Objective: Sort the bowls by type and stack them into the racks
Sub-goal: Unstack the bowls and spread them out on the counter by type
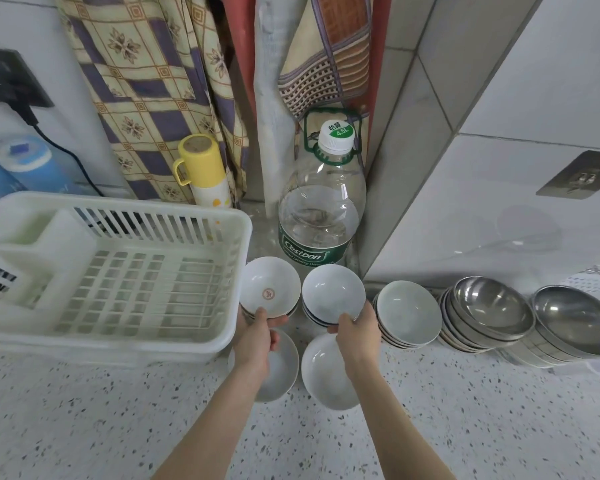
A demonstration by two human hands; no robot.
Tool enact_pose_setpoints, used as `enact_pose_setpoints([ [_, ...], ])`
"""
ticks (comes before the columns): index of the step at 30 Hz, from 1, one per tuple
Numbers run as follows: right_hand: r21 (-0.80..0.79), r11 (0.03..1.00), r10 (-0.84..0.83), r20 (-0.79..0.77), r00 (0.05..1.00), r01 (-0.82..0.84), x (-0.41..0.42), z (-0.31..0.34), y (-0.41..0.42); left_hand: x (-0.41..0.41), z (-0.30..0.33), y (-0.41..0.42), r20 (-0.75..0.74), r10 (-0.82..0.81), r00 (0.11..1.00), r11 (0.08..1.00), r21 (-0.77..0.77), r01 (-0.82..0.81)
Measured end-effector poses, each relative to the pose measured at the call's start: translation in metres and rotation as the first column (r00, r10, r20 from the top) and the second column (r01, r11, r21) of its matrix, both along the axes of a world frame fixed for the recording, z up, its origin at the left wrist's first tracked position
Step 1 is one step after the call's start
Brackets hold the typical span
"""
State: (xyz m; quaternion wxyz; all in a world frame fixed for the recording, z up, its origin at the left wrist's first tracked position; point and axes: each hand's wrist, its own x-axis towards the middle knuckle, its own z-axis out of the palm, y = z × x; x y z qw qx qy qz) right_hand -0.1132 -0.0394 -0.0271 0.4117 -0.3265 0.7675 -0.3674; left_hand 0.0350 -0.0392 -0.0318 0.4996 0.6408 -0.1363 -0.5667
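while both stacks are lifted by near rims only: left hand (257, 332) pinches crest-marked bowl stack (269, 292), right hand (355, 329) pinches plain white bowl stack (333, 292), beside white rack (236, 237), on counter. risk: tilted stacks slide apart, chip.

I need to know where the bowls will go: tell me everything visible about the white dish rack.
The white plastic dish rack sits on the speckled counter at left. It has slatted walls, a grid floor and a solid raised section at its left. No bowls are in it. It looks slightly blurred. The left hand's bowl stack sits beside its right wall.
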Motion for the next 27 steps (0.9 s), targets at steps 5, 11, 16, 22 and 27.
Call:
enact_pose_setpoints([
  [5,-0.062,0.998,-0.019,0.031,0.999,0.021,0.002,0.004,0.003,0.003,-0.002,0.001,-0.029,-0.009,1.0,1.0,0.018,0.01],
  [11,-0.18,0.982,-0.044,0.065,0.997,0.055,0.005,0.013,0.018,0.002,0.002,0.007,-0.053,-0.021,0.998,1.0,-0.016,0.02],
  [16,-0.25,0.963,-0.089,0.051,0.995,0.099,0.0,0.024,0.038,0.004,0.01,0.016,-0.075,-0.081,0.994,0.992,-0.098,0.073],
  [22,-0.31,0.938,-0.137,0.078,0.988,0.154,-0.006,0.033,0.069,0.003,0.027,0.04,-0.004,-0.194,0.981,0.963,-0.192,0.19],
  [27,-0.316,0.914,-0.214,0.159,0.964,0.255,-0.009,0.037,0.1,0.008,0.039,0.073,0.026,-0.261,0.965,0.938,-0.229,0.26],
])
